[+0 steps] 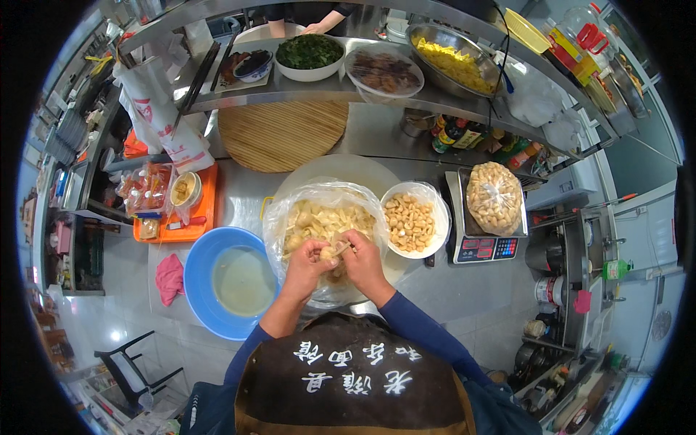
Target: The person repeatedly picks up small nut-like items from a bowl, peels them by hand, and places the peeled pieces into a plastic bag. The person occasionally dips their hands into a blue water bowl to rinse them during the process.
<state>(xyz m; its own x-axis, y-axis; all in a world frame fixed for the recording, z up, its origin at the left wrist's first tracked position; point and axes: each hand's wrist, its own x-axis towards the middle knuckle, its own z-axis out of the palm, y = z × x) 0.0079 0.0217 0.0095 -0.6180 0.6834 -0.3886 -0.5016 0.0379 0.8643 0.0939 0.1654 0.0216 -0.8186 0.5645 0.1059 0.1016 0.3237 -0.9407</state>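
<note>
My left hand (304, 266) pinches a garlic bulb (328, 253) above a wide vessel lined with a clear plastic bag (380, 212). On the bulb's other side, my right hand (364, 261) grips a thin stalk-like piece (342, 249), partly hidden by the fingers. Garlic bulbs and papery skins (310, 215) fill the bag under both hands. To the right, touching the bag's edge, stands a white tub (443, 234) of peeled garlic cloves (408, 223).
A blue basin (196, 293) of cloudy liquid stands left, beside a pink cloth (169, 278). Behind it is an orange tray (212, 190). A digital scale (470, 255) bears a bag of peeled cloves (493, 198). A round wooden board (283, 136) lies under a shelf (244, 98) of bowls.
</note>
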